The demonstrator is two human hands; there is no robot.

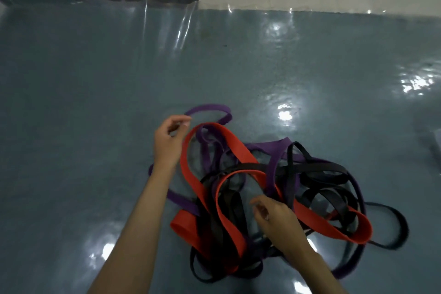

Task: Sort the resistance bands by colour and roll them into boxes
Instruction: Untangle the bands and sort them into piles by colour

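Untangling comes first: a heap of flat rubber resistance bands, purple (274, 162), red (191, 174) and black (317, 169), lies knotted together on the glossy grey-blue counter (95, 79), near me and slightly right. My left hand (170, 143) pinches the far-left purple loop between thumb and fingertips. My right hand (276, 219) hovers over the middle of the heap, fingers curled; I cannot tell whether it grips anything. No boxes are visible. Next, I judge, the purple band must be drawn free without dragging the others.
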